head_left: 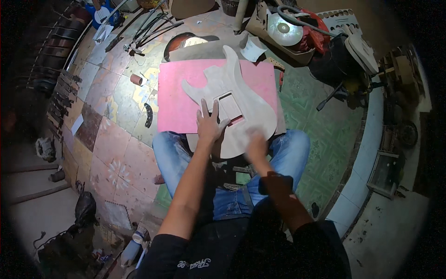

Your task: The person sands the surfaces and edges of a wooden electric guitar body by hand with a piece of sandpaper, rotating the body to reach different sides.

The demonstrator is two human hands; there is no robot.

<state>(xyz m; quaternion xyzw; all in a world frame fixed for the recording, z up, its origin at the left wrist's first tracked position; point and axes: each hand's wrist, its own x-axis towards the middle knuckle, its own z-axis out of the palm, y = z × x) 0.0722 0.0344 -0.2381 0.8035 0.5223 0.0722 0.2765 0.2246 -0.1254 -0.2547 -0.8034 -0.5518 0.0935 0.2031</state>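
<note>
A pale, unfinished electric guitar body [255, 102] lies on a pink board [174, 93] in front of my knees. A rectangular cavity is cut in its middle, with a narrower slot just below. My left hand [209, 124] rests on the wood at the left of the cavity, fingers spread and open. Over the lower right part of the body is my right hand [256, 145], smeared by motion. Its fingers are too blurred to read, and whether anything is under them is hidden.
Beyond the board lies a sunburst guitar body [175, 46]. At the back right, a cardboard box [288, 53] holds assorted things beside a black bucket [330, 58]. A curved black piece [148, 115] and a brown roll [136, 79] lie on the tiles at left.
</note>
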